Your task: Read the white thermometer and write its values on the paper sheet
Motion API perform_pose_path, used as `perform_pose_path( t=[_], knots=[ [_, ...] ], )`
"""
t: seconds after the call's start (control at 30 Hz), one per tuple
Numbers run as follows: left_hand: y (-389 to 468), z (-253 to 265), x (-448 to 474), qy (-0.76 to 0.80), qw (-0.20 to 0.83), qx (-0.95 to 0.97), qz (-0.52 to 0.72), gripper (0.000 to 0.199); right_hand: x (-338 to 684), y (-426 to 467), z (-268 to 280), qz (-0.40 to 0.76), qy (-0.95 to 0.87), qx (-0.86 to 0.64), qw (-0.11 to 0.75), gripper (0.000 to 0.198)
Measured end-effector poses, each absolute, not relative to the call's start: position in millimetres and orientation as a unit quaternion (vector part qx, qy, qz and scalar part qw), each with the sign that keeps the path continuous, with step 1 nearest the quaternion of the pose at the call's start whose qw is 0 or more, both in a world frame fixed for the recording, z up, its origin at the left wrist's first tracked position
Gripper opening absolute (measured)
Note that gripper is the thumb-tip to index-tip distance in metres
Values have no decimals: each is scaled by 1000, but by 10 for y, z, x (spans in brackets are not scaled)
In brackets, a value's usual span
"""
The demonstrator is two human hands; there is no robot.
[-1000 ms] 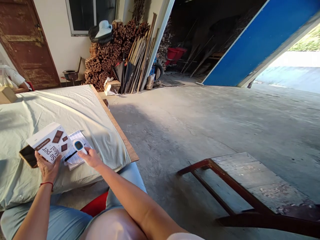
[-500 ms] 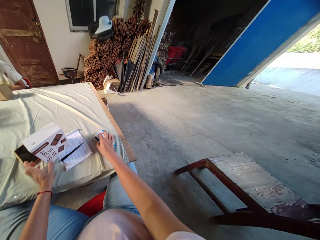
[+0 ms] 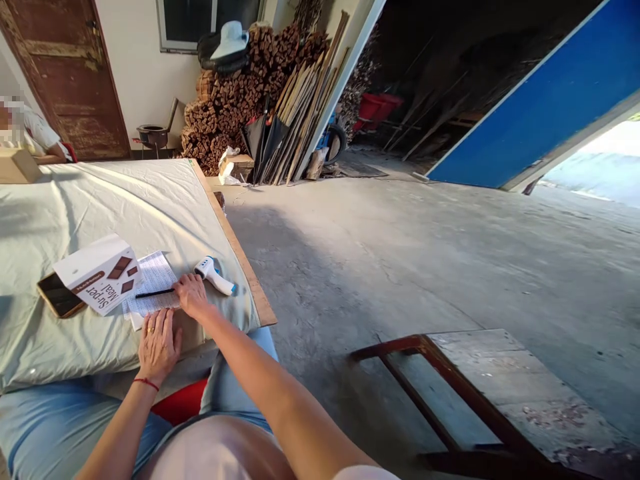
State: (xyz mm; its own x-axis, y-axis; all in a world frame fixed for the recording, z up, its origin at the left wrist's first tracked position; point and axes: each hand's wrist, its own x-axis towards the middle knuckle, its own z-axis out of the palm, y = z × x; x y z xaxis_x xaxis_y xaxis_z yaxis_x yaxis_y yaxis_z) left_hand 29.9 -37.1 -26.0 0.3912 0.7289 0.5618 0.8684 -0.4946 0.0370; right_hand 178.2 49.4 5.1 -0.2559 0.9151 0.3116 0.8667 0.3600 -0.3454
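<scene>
My right hand (image 3: 191,295) is closed around one end of a black pen (image 3: 154,293), which lies across the handwritten sheets (image 3: 156,265). At the lower edge of those sheets, my left hand (image 3: 159,343) rests flat with its fingers stretched out. Just beyond my right hand lies a white and blue infrared thermometer (image 3: 216,277) on its side. A white folded carton printed "Su-per Meal" (image 3: 100,270) sits left of the sheets, partly over a dark phone (image 3: 61,295).
A pale cloth covers the table (image 3: 150,200), whose wooden edge (image 3: 237,257) shows on the right. A cardboard box (image 3: 19,167) and a person (image 3: 43,133) are at the far left. A worn wooden chair (image 3: 520,380) stands at lower right. Stacked firewood (image 3: 225,100) lines the wall.
My right hand has left the thermometer and taken hold of the pen. The thermometer now lies uncovered. My left hand has moved right, from beside the carton to the sheets.
</scene>
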Motion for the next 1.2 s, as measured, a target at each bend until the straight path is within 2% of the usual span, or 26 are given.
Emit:
perform_pose_path(
  t=[0.1,0.2,0.3,0.5,0.8,1.2],
  knots=[
    [-373,-224,290,-489,127,-830,-238,40,1885,416,4,87,-734,-569,361,20],
    [-366,-181,298,-496,122,-832,-217,41,1853,333,-50,182,-666,-522,500,17],
    [-360,-153,311,-504,121,-830,-207,44,1770,261,-110,282,-622,-479,551,14],
    [-368,-107,331,-510,100,-830,-200,45,1777,241,-171,352,-566,-525,529,9],
    [-370,-101,355,-514,105,-829,-194,42,1783,256,-214,270,-617,-567,473,8],
    [-383,-86,352,-515,108,-829,-189,42,1778,233,-208,278,-622,-573,455,9]
  ],
)
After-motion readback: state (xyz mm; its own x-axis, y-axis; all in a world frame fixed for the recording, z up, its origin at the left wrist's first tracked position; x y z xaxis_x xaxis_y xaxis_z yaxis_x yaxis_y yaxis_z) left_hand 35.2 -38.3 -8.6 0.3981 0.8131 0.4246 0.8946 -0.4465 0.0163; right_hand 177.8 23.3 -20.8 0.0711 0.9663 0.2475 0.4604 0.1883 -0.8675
